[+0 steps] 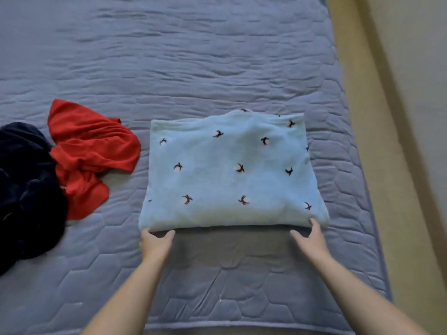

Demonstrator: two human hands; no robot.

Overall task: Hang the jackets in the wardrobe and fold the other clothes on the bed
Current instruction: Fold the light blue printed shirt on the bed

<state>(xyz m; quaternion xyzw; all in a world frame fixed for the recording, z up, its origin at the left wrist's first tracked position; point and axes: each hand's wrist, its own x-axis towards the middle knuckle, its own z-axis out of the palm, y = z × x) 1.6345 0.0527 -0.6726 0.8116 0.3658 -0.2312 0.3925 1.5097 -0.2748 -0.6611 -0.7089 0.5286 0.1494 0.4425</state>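
Two bare forearms reach in from the bottom edge over the bed (217,286), which has a blue-grey quilted cover stitched in a honeycomb pattern. The left hand (156,245) lies at the near left corner of a folded light blue top (232,170). Its fingers are stretched forward so the tips meet the cloth's near edge, and its thumb is spread out to the side and clear of the cloth. The right hand (312,240) is placed the same way at the near right corner. One finger rests on top of that corner and its thumb points inward over the shadowed strip below the fold. Neither hand pinches the fabric between thumb and fingers. Whether any fingertips slip under the edge cannot be told.

The top is printed with small dark birds and lies as a flat, roughly square bundle on the right half of the bed. Its collar is at the far side and its near edge casts a dark shadow on the cover.

To the left, well apart from the top, a crumpled red garment (89,153) lies unfolded. It touches and partly lies under a heaped dark navy garment (26,189) at the left edge of view. A tan floor (411,117) runs along the bed's right side.
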